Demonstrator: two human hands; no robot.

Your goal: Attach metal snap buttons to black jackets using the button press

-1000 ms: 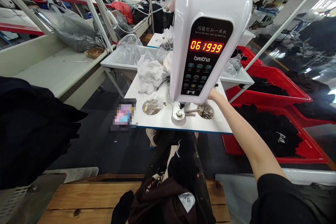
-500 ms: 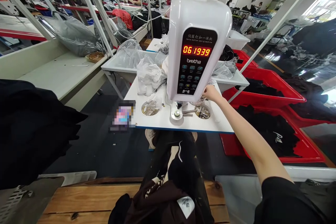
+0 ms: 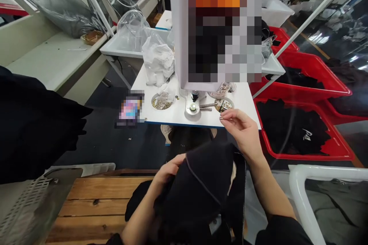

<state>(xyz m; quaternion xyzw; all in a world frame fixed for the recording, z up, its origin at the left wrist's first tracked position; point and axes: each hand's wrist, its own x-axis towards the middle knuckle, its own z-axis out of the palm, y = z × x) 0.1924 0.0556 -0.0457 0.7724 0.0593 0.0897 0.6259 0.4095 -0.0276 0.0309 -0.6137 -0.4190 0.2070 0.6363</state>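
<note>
My right hand (image 3: pixel 240 124) is closed in a pinch just off the front edge of the white worktable (image 3: pixel 247 103). A small shiny metal button piece (image 3: pixel 221 118) shows between thumb and forefinger. Across my lap lies a black garment (image 3: pixel 198 183) with a zip along its right side and a white label. My left hand (image 3: pixel 169 170) grips this garment at its left, the fingertips partly hidden by cloth. Ahead stands the white button machine (image 3: pixel 179 57), its round lower die (image 3: pixel 193 108) low at the front. Two springs (image 3: pixel 208 105) stick out beside the die.
Metal pieces fill a left table hole (image 3: pixel 162 102) and a right hole (image 3: pixel 223 104). A white plastic bag (image 3: pixel 158 61) sits left of the machine. Red bins (image 3: pixel 310 153) with black cloth stand at right. Dark fabric (image 3: pixel 34 122) hangs at left, above a wooden bench (image 3: pixel 86 199).
My right hand has come back from behind the machine's right side to the table's front edge, now pinching a small piece. My left hand has appeared, raising the black garment. The view has tilted down.
</note>
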